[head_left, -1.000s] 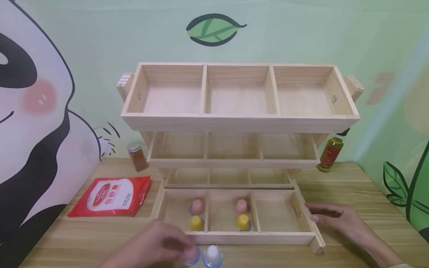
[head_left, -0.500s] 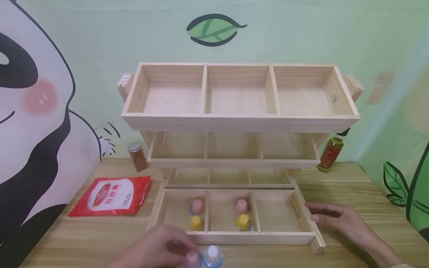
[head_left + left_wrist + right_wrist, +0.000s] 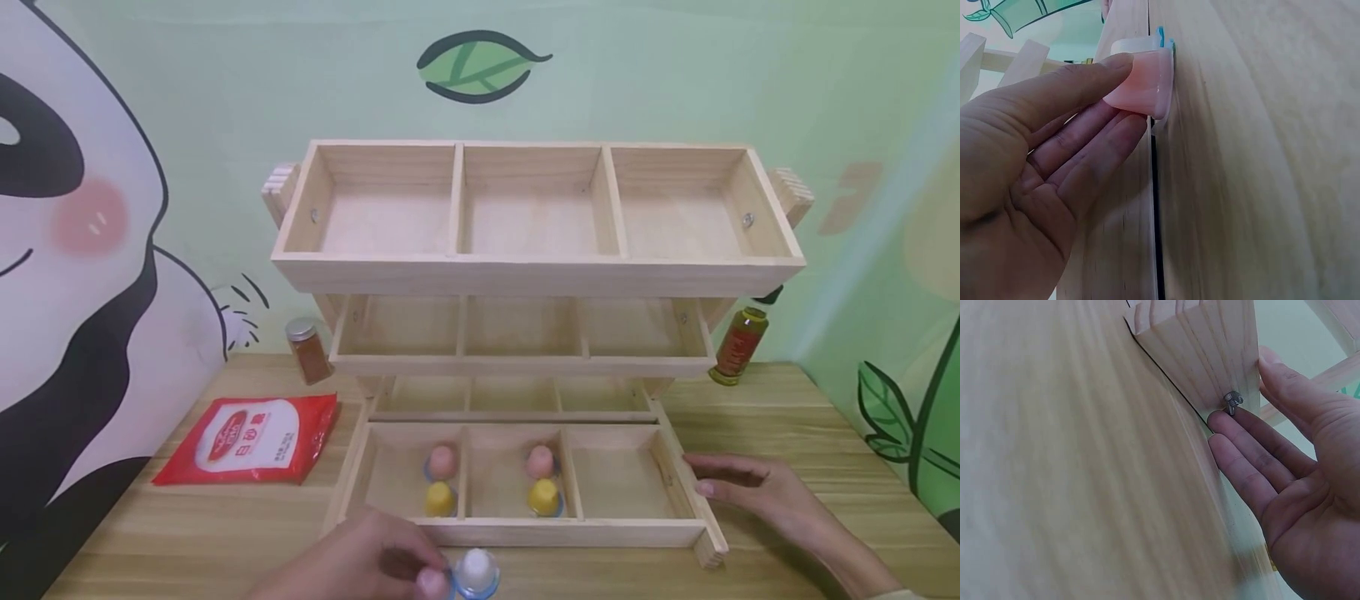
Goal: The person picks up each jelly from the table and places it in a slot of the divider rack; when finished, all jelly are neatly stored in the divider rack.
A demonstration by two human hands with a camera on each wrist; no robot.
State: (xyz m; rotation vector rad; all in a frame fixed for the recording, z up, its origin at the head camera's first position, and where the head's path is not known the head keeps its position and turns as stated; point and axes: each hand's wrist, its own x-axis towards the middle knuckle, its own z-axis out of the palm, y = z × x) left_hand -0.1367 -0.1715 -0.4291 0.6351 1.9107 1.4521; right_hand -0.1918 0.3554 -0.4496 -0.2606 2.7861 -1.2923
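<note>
My left hand [image 3: 360, 558] pinches a small pink jelly cup [image 3: 1141, 81] between thumb and fingers, low over the tabletop in front of the rack. A white jelly cup [image 3: 477, 571] stands right beside it. Behind them rises a wooden tiered rack [image 3: 540, 277] with divided trays. Its bottom tray [image 3: 562, 533] carries a pink cup [image 3: 442, 461] and a yellow cup [image 3: 439, 500] in the left compartment, and another pink cup [image 3: 540, 461] and yellow cup [image 3: 543, 497] in the middle one. My right hand [image 3: 772, 496] rests with fairly straight fingers against the rack's right base rail.
A red-and-white packet [image 3: 247, 440] lies on the table at left, with a silver-lidded jar [image 3: 309, 354] behind it. At right, a dark-capped bottle [image 3: 738, 346] stands beside the rack. A printed cloth [image 3: 637, 75] hangs behind everything.
My left hand has shifted a little to the right with the pink jelly cup, closer to the white one. My right hand has stayed at the rack's side.
</note>
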